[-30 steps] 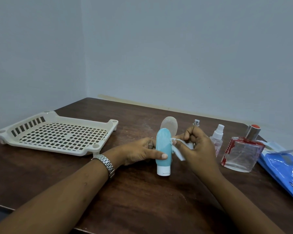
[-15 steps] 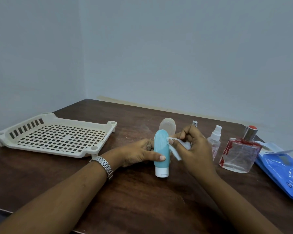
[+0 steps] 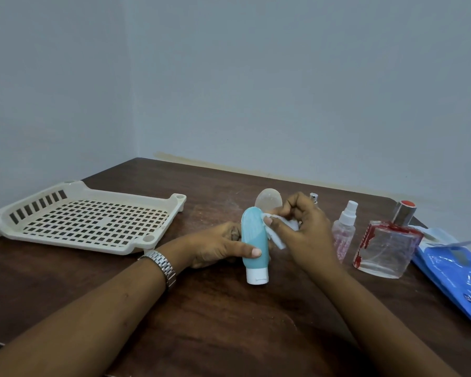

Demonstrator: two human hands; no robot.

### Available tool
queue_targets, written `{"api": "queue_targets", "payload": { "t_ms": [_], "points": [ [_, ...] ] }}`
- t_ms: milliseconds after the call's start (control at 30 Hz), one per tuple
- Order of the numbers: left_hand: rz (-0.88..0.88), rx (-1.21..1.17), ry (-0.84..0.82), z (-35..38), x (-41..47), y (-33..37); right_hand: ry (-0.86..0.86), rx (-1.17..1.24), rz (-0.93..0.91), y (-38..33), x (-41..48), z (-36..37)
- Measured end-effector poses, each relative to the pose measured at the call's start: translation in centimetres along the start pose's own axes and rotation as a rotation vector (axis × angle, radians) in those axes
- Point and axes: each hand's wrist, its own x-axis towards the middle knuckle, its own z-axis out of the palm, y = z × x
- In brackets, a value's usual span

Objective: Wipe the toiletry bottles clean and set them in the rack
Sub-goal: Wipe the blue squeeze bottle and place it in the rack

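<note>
A person sits at a dark wooden table [image 3: 229, 330]. The left hand [image 3: 215, 247] grasps a teal squeeze bottle [image 3: 252, 238] at table centre, cap down, thumb across its front. The right hand [image 3: 305, 232] pinches a crumpled white wipe [image 3: 282, 236] against the bottle's upper right side.

To do this step well, the left hand would likely need to hold firm while turning the bottle, so that the wipe reaches every side and the cap. Light pressure seems wise, since the soft bottle may dent.

A cream slotted rack [image 3: 74, 242] lies to the left with no bottle in it. A clear spray bottle [image 3: 343, 232] and a red-stained glass perfume bottle [image 3: 386, 248] wait at the right.

Compared with a second ago, the wipe and right thumb have climbed nearer the bottle's rounded top. The left grip is unchanged.
</note>
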Motion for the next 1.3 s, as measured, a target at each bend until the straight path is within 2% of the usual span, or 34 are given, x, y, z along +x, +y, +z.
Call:
{"api": "queue_targets", "payload": {
  "t_ms": [133, 367, 567, 800, 1000, 1167, 1300],
  "points": [
    [-0.003, 0.017, 0.021, 0.0, 0.0, 0.0, -0.091, -0.032, 0.043, 0.4, -0.5, -0.9],
    [0.0, 0.025, 0.002, 0.3, -0.1, 0.2, 0.081, 0.012, -0.019, -0.3, 0.0, 0.3],
    [-0.004, 0.059, 0.014, 0.3, -0.1, 0.2, -0.053, -0.046, 0.012, -0.1, -0.2, -0.9],
    [0.005, 0.087, 0.0, 0.3, -0.1, 0.2, 0.083, 0.003, -0.055, -0.4, 0.3, 0.3],
    [0.003, 0.116, -0.005, 0.3, 0.0, 0.2, -0.031, -0.027, 0.001, 0.1, 0.1, -0.9],
    [0.025, 0.162, 0.005, 0.3, 0.0, 0.1, 0.061, -0.046, -0.091, -0.4, 0.2, 0.3],
    [0.029, 0.206, 0.021, 0.3, 0.1, -0.2, 0.061, -0.122, -0.218, -1.1, 0.0, 0.5]
  ]
}}
